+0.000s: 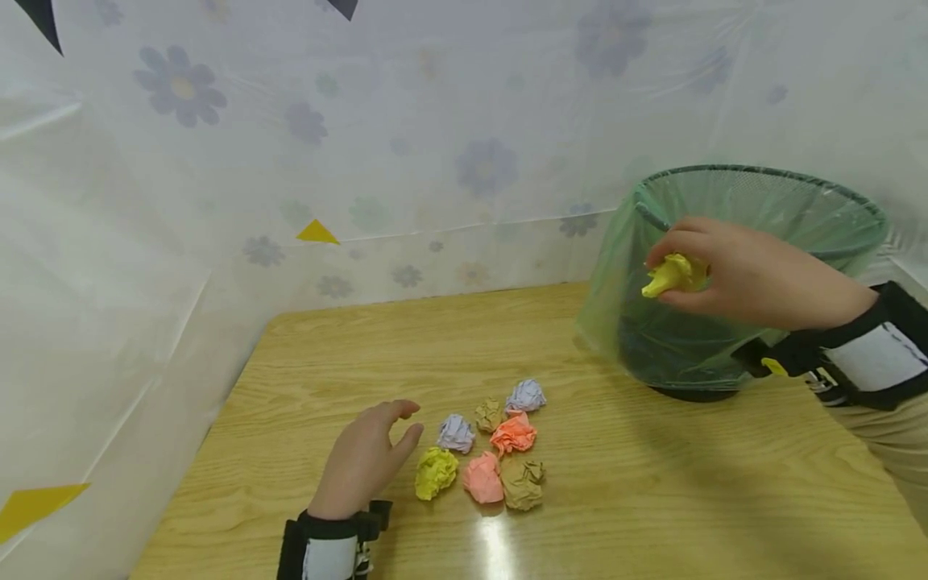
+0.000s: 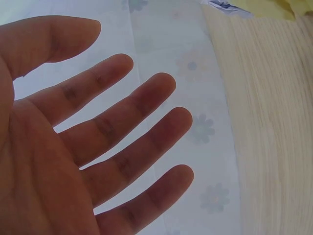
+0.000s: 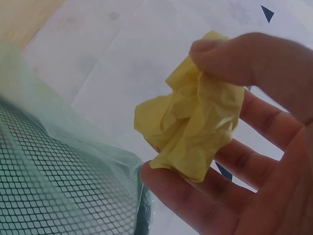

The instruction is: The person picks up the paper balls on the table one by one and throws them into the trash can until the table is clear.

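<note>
Bare left hand over a yellow wood-grain table (flowered white sheeting behind): I see its fingers spread, the right hand pinching a crumpled yellow paper ball near the green-bagged mesh bin.

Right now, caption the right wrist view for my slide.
Right hand holding crumpled yellow paper, with a green-lined mesh bin at lower left.

Paper balls on tbl, L grip to L, bin rear R
</note>
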